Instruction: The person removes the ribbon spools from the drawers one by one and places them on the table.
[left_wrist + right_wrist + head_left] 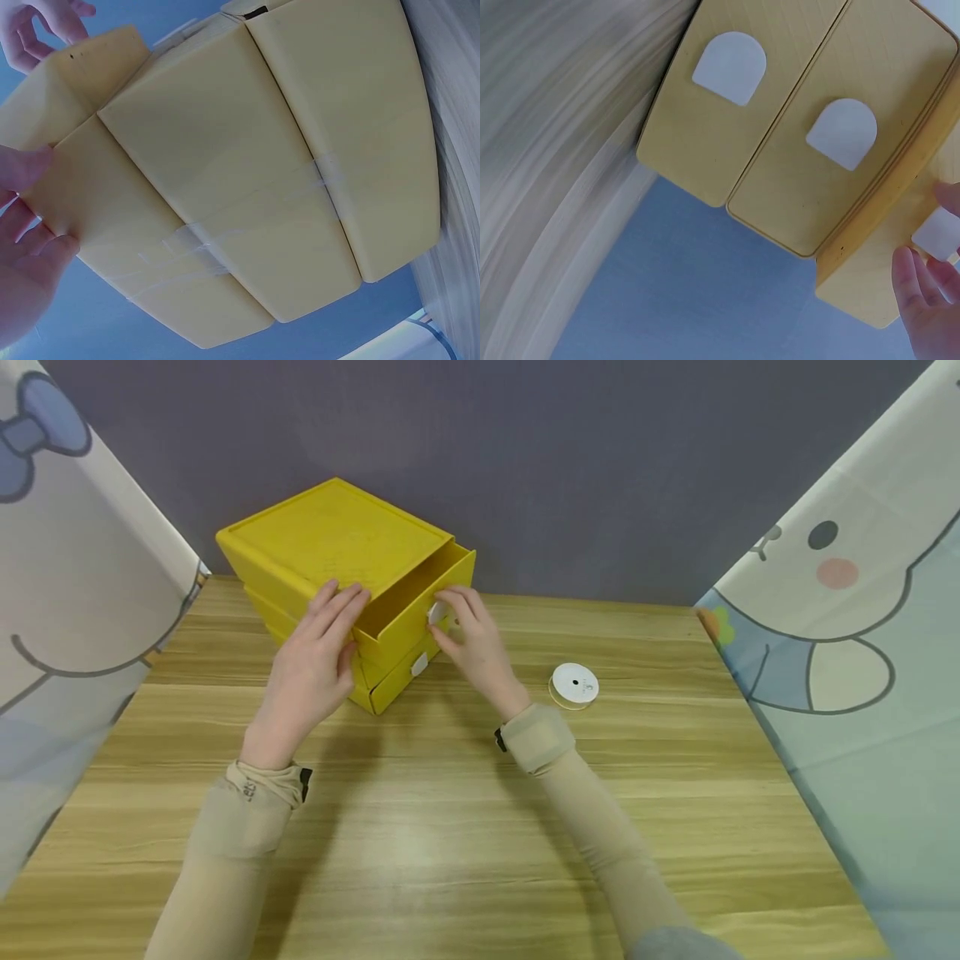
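Note:
A yellow three-drawer box [337, 535] stands at the back left of the table, its top drawer [405, 631] pulled partly out. My right hand [480, 652] pinches the white handle [936, 234] of that drawer between thumb and fingers. At the front top corner of the box, my left hand [303, 681] rests with its fingers extended over the top edge. In the right wrist view, the two lower drawers [787, 176] sit pushed in, each with a white rounded handle. Clear tape [199, 247] crosses the side of the box in the left wrist view.
To the right of the box, a white round spool [574, 683] lies flat on the wooden table [420, 852]. A dark grey panel [600, 477] rises behind, and printed cloths [847, 635] border both sides.

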Action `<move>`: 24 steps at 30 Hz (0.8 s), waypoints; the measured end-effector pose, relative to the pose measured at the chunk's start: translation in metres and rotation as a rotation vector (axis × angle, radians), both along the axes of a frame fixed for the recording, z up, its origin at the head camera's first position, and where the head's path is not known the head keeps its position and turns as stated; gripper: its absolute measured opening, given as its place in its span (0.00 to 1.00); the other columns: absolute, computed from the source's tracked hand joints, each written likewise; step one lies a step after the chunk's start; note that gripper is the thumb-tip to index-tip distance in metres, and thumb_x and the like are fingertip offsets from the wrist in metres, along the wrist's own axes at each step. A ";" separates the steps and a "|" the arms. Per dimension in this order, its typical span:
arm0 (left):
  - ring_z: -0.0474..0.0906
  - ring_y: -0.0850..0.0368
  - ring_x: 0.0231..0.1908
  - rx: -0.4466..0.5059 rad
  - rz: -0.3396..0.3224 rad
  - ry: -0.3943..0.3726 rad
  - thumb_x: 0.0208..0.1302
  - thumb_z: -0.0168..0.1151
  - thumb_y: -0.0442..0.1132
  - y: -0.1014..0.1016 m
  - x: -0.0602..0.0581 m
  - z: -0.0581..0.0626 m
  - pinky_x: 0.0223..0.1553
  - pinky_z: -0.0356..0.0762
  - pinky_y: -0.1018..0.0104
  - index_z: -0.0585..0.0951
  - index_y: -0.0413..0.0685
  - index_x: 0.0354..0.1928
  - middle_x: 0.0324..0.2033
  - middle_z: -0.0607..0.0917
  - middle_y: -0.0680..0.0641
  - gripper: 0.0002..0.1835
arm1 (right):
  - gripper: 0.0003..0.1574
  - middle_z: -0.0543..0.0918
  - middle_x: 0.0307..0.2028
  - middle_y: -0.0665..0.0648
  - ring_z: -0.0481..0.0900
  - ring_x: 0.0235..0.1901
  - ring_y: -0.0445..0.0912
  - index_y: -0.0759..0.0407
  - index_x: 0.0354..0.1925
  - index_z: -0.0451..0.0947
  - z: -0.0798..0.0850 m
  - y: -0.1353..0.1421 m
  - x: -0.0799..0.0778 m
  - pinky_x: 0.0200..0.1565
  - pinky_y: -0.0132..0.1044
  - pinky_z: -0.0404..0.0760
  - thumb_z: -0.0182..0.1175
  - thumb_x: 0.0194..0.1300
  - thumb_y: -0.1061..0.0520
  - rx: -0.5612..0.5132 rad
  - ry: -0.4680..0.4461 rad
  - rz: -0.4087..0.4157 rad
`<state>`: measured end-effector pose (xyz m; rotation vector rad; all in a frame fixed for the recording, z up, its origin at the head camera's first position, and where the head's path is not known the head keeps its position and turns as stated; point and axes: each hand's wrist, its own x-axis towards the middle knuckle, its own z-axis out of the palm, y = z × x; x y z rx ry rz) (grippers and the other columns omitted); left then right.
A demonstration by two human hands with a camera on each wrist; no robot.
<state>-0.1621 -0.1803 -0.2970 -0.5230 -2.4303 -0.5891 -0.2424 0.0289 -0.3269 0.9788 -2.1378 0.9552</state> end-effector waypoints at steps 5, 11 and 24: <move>0.58 0.42 0.72 -0.006 0.002 -0.005 0.58 0.53 0.20 0.000 0.000 0.000 0.74 0.58 0.50 0.66 0.40 0.68 0.67 0.70 0.38 0.33 | 0.22 0.75 0.53 0.64 0.76 0.53 0.52 0.68 0.54 0.71 -0.001 -0.009 -0.004 0.51 0.30 0.81 0.62 0.61 0.64 0.005 -0.002 -0.016; 0.58 0.42 0.71 -0.010 0.006 -0.001 0.58 0.54 0.20 -0.001 -0.001 -0.001 0.73 0.59 0.50 0.67 0.40 0.68 0.67 0.70 0.39 0.33 | 0.22 0.75 0.54 0.64 0.75 0.56 0.52 0.68 0.54 0.71 -0.001 -0.017 -0.007 0.62 0.28 0.75 0.62 0.62 0.63 0.004 -0.027 -0.025; 0.59 0.42 0.71 -0.011 0.010 0.000 0.58 0.56 0.20 -0.001 -0.001 -0.005 0.71 0.63 0.46 0.67 0.41 0.68 0.67 0.70 0.40 0.34 | 0.23 0.74 0.55 0.62 0.74 0.57 0.51 0.66 0.56 0.71 0.000 -0.029 -0.011 0.65 0.28 0.72 0.61 0.64 0.62 0.041 -0.067 -0.051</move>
